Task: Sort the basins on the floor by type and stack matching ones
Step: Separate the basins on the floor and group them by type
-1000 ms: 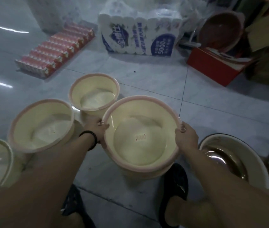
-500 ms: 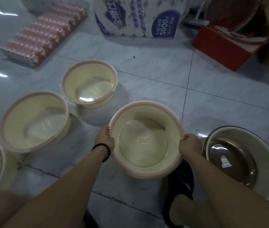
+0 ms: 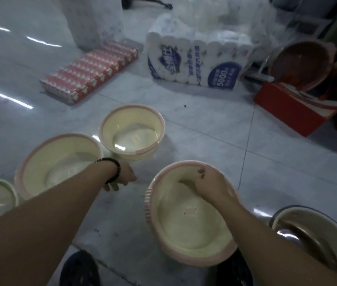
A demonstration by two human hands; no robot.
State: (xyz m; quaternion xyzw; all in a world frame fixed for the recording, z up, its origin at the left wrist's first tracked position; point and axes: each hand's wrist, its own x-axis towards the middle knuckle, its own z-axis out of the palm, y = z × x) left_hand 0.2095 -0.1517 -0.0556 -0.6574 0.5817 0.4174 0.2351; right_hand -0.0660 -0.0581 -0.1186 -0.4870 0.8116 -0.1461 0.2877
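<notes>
Your right hand (image 3: 213, 183) lies over the far rim of the near cream basin (image 3: 184, 234) on the floor (image 3: 215, 137), fingers bent; blur hides whether it grips. Your left hand (image 3: 124, 177) hangs loose and empty beside it. The basin looks like light, stiff, slick plastic. I'd take it by the pink rim at the ribbed handle (image 3: 149, 201) and nest it in the matching basin (image 3: 60, 162) on the left.

Bare forearms (image 3: 45, 211), black beaded bracelet (image 3: 113, 169) on left wrist, dark shoes (image 3: 79, 269)
</notes>
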